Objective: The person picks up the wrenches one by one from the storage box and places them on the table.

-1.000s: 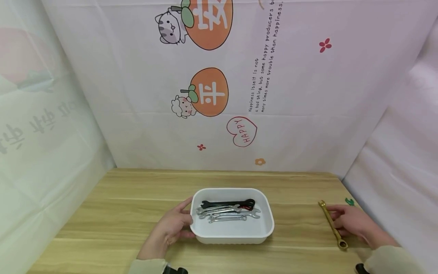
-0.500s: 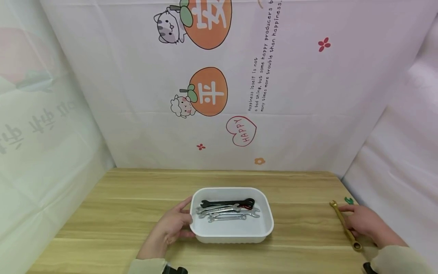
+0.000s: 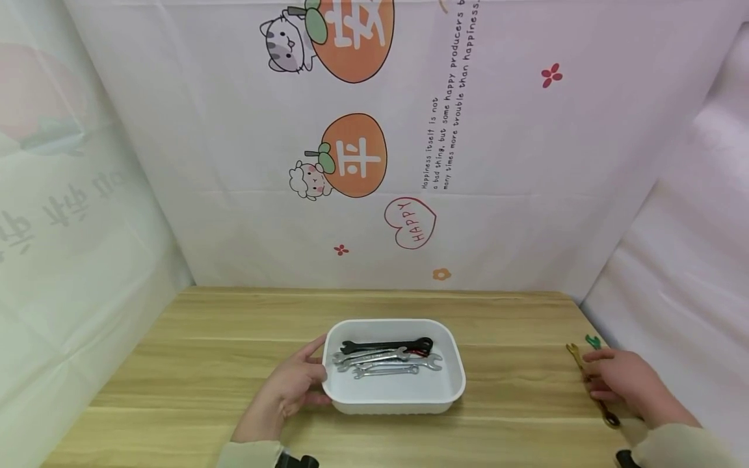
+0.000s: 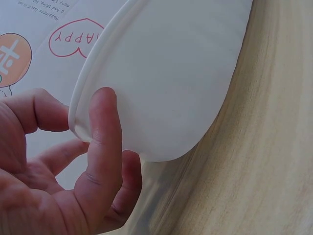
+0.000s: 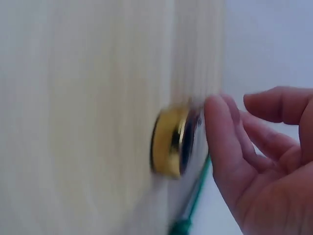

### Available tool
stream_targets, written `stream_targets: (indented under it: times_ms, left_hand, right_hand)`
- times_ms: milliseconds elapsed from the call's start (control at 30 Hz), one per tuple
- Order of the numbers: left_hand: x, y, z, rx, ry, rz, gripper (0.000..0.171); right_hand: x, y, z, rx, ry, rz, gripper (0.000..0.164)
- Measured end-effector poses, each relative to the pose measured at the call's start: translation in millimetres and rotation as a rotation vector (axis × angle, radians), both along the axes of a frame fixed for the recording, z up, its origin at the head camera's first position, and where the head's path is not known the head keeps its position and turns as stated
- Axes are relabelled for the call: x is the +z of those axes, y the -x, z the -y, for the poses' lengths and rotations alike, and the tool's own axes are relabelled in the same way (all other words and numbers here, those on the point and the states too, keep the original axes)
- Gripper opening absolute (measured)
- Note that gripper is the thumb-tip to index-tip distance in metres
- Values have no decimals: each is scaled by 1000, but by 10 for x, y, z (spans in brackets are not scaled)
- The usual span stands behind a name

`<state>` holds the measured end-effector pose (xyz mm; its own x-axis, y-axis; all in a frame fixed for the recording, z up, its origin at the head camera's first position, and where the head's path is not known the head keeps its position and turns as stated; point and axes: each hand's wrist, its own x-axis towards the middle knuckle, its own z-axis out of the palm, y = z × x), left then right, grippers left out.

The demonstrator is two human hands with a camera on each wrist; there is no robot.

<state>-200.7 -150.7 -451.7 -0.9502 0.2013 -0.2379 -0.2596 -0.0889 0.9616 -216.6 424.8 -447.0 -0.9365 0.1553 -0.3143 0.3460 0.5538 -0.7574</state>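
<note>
My left hand (image 3: 292,383) holds the left end of a white plastic tray (image 3: 398,407), its fingers at the rim and outer wall. Inside the tray lie a black combination wrench (image 3: 383,346), several silver wrenches (image 3: 374,357) and a bit of something red. At the right side of the table, my right hand (image 3: 623,382) grips a gold combination wrench (image 3: 574,351) across its middle, and the fingers cover part of the shaft. The gold ring end (image 5: 168,142) shows edge-on in the right wrist view, somewhat blurred. A green wrench (image 3: 593,341) is partly hidden behind the right hand.
The wood-grain table (image 3: 234,364) has its right edge close to the right hand. A white printed cloth (image 3: 497,227) hangs at the back, with white cloth on both sides too.
The right hand carried the gold wrench to the right, near the green wrench; since then its fingers have come over the shaft and the wrench has turned more edge-on. The left hand stays put.
</note>
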Motion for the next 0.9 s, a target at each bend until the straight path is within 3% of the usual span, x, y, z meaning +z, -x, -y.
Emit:
stream_targets:
  times_ms: [67, 133, 733, 900]
  left_hand:
    - [3, 0, 2, 0, 2, -1, 90]
    - [5, -1, 2, -1, 3, -2, 90]
    - [13, -7, 8, -4, 8, -6, 91]
    - [-3, -3, 8, -2, 8, -6, 90]
  right_hand:
    - [7, -13, 24, -66, 161, 31, 53]
    - [5, -27, 26, -89, 210, 33, 57]
    - [-49, 31, -187, -94, 97, -12, 57]
    - [7, 40, -177, -76, 2, -45, 52]
